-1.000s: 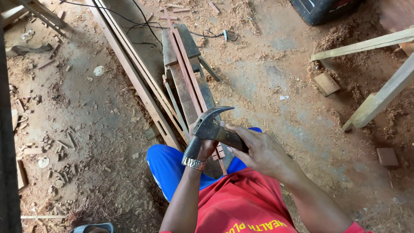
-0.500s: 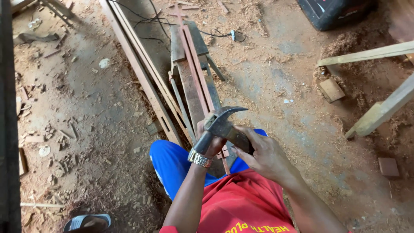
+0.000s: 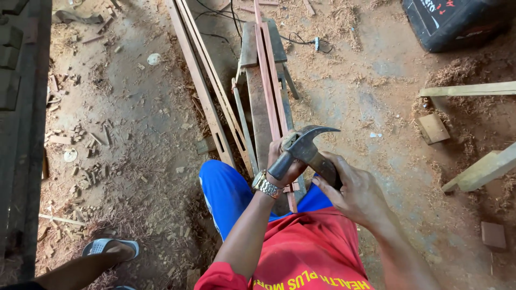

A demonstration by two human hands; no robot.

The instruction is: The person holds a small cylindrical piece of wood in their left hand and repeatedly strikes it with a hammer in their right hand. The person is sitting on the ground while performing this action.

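Right hand clenched round the claw hammer handle, left hand gripping under its head, just above the reddish strips on the tabletop ahead, mid-readying, likely needing a steady, aimed swing downward.

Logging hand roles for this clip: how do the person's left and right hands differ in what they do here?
The right hand grips the claw hammer by its handle; the left hand sits under the hammer's head, on the reddish wooden strips. The left arm wears a metal wristwatch; the right wrist is bare. Both hands meet over the narrow wooden bench.
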